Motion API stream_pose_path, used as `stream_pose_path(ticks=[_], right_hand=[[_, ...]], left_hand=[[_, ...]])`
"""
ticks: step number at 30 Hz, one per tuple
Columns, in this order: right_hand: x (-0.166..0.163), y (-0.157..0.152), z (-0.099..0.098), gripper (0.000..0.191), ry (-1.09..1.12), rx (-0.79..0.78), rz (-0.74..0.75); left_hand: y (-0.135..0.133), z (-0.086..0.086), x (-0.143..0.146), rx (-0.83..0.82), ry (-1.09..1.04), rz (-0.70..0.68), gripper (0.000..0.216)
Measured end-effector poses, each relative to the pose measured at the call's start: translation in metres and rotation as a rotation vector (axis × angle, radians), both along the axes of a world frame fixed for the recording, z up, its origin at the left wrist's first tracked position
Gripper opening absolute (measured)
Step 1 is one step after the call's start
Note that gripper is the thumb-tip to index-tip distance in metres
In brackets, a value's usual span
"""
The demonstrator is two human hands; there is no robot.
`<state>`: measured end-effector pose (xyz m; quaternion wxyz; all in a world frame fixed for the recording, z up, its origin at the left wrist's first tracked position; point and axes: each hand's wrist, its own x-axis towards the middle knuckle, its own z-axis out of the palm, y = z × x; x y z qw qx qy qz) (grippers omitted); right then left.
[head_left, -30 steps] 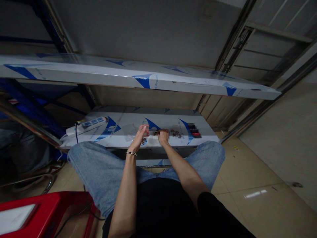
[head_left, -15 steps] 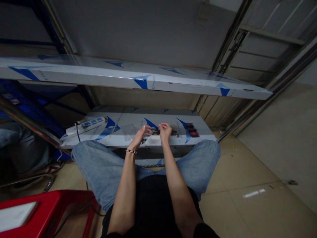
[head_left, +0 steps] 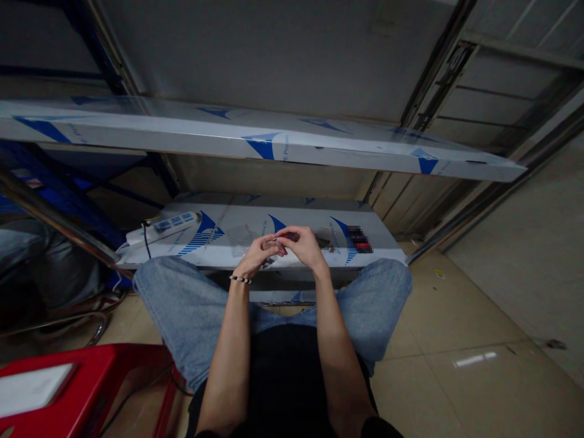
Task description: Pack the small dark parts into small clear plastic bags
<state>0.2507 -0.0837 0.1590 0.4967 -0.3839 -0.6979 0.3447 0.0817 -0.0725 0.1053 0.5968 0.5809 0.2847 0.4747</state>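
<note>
My left hand (head_left: 257,255) and my right hand (head_left: 305,246) meet over the front part of the lower shelf (head_left: 237,210), fingertips touching or nearly so. Both are closed in a pinch. Whatever lies between the fingers is too small and dark to name. Under and behind the hands a clear plastic bag (head_left: 241,238) lies on the shelf. Just right of the right hand is a small dark heap (head_left: 326,238), too blurred to tell apart. A beaded bracelet (head_left: 240,279) circles my left wrist.
An upper shelf (head_left: 301,152) runs across above the hands. A white power strip (head_left: 168,225) lies at the lower shelf's left end, and a pixelated dark and red item (head_left: 359,239) at its right. A red stool (head_left: 104,377) bearing a white flat box (head_left: 34,388) stands at lower left.
My right hand has turned inward and moved left, so its fingertips now meet those of my left hand. The left hand has barely moved. The view has shifted slightly.
</note>
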Motion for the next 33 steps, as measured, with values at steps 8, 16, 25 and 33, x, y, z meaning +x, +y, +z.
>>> stream_pose_path(ticks=[8, 16, 25, 33], right_hand=[[-0.004, -0.007, 0.018, 0.014, -0.192, -0.032, 0.071], [0.014, 0.006, 0.013, 0.031, -0.043, -0.003, 0.029], [0.021, 0.005, -0.007, 0.06, -0.041, -0.473, 0.511], [0.014, 0.01, -0.011, 0.037, 0.117, -0.325, 0.4]], left_hand=[[-0.001, 0.013, 0.002, -0.01, -0.005, -0.098, 0.035], [-0.005, 0.031, 0.004, -0.016, -0.276, -0.052, 0.037], [0.0, 0.038, 0.003, 0.076, -0.179, 0.16, 0.041], [0.004, 0.041, 0.008, 0.23, -0.001, 0.259, 0.053]])
